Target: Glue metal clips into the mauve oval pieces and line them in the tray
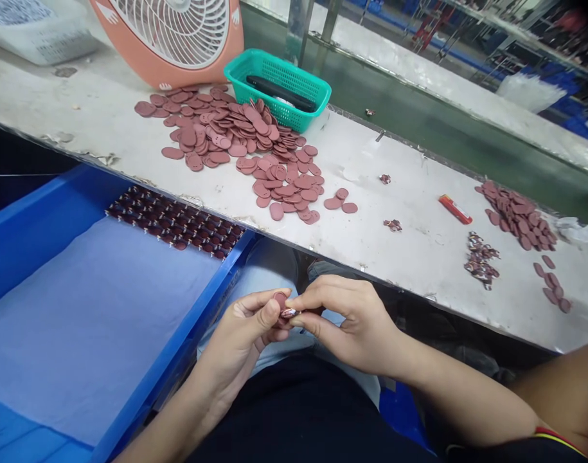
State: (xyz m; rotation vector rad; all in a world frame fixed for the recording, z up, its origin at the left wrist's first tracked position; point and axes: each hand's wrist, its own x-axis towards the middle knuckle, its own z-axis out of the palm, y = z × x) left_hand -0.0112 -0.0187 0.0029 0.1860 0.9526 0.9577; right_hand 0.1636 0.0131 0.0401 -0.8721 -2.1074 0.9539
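Pinching maroon oval piece [280, 300] | left hand [240, 337] + right hand [346, 321] | over lap

Bright, even overhead light; soft shadows under counter [400, 186]; far right background blurred; wide-angle bending at edges; slight glare on counter.

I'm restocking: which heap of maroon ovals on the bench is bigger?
The left heap, beside the green basket; the right heap by the small red object is far smaller.

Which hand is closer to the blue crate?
Left. The left hand is just beside the blue crate; the right hand lies farther away, both pinching a maroon piece.
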